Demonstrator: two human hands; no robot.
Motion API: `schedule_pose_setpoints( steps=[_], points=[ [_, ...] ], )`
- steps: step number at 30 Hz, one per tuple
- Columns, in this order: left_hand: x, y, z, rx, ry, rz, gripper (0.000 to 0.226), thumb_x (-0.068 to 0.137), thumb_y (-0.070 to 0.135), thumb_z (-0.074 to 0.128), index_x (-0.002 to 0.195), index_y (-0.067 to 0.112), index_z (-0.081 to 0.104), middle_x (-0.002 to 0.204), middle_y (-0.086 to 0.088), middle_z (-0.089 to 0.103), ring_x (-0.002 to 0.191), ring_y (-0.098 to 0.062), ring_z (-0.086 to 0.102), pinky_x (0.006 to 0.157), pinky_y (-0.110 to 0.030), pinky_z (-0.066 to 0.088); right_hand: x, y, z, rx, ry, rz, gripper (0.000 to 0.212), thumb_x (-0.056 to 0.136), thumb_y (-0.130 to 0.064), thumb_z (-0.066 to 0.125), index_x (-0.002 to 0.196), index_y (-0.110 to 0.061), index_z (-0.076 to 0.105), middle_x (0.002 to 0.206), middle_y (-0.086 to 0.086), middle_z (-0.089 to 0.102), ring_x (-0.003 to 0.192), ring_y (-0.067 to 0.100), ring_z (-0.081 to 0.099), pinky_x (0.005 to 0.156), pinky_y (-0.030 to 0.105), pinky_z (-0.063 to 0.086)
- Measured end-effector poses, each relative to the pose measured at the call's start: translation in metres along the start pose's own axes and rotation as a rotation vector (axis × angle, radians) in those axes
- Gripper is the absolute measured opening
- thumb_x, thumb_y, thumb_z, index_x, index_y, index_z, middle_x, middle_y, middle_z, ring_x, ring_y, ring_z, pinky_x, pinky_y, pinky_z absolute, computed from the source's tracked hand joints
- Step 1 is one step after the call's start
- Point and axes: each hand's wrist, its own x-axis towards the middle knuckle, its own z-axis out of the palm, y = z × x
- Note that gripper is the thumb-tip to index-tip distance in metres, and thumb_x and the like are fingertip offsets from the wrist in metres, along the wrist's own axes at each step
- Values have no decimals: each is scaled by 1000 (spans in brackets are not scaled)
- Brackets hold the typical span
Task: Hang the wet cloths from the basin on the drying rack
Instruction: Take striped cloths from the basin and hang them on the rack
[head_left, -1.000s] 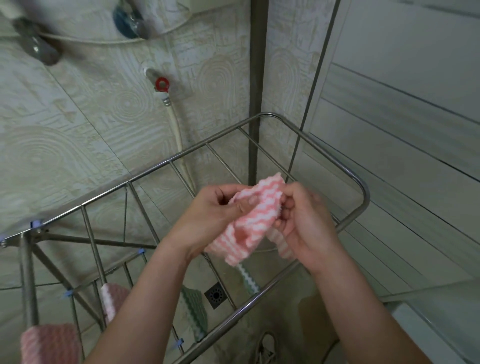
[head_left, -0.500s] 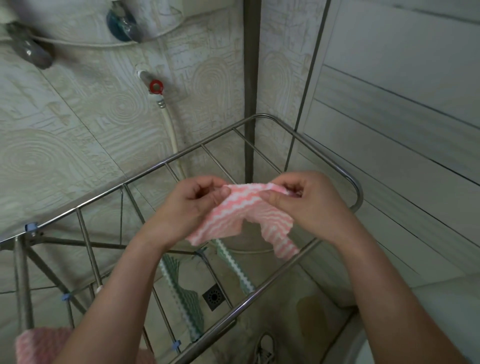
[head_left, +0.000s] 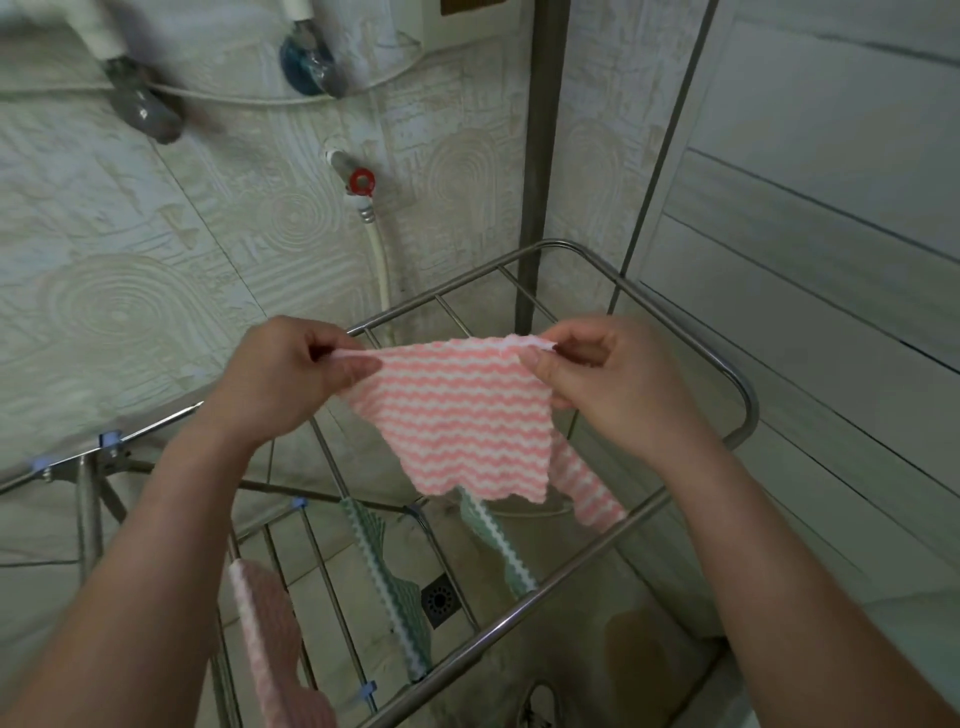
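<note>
One cloth (head_left: 462, 415) held; perhaps three hung.

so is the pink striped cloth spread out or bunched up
Spread. The left hand and right hand each pinch a top corner, stretching the pink cloth flat above the drying rack; a strip trails lower right.

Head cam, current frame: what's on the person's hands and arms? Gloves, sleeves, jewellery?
Nothing worn that shows. The left hand and right hand are bare: no gloves or rings visible. The left forearm and right forearm are bare down to the picture's edge, with no sleeve, watch or wristband in view. The thumbnails that show look short and unpainted.
</note>
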Motion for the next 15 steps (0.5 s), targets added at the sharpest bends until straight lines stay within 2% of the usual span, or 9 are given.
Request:
schedule_pose_setpoints(
  steps=[2,4,7,9,11,13,15],
  points=[
    [2,-9,-3,89,147,3,6,86,24,67,88,23,73,69,5,65,67,-13,60,61,-25,40,4,-7,13,-93,22,-72,4,83,-25,72,80,-26,74,76,-7,70,72,3,64,66,21,48],
    [5,-18,-8,134,253,-33,13,88,21,62,95,22,72,74,2,63,76,-18,59,67,-27,39,8,-16,32,-122,-17,-118,7,83,-25,71,83,-22,76,76,-6,68,70,6,62,65,26,49],
    [15,-39,-13,108,360,-118,16,90,25,56,97,24,70,71,2,62,74,-17,60,68,-28,43,14,-25,66,-72,-92,-112,14,88,-27,65,85,-21,77,72,0,68,65,14,61,59,32,46],
    [24,-53,-14,-123,409,-197,19,91,27,52,95,21,70,59,2,63,55,-9,60,56,-22,46,20,-26,87,-10,-94,-98,19,89,-27,62,75,-23,75,64,2,67,57,20,59,51,33,43],
    [34,-60,-13,-440,433,-295,22,95,22,49,98,12,68,60,-3,63,41,-7,58,42,-15,42,28,-25,107,20,-88,-66,22,88,-23,62,68,-22,71,60,0,68,54,16,61,52,32,47],
    [46,-71,-9,-605,418,-366,20,97,19,47,101,11,65,69,-9,64,44,-9,62,40,-14,43,37,-18,129,27,-82,-22,21,87,-20,62,69,-16,72,64,2,71,61,21,67,59,40,56],
    [59,-80,0,-638,387,-384,18,97,18,48,99,12,65,74,-11,66,48,-11,66,43,-17,48,44,-4,145,39,-89,55,17,86,-20,63,72,-15,71,67,4,71,65,26,69,63,48,57]
  ],
)
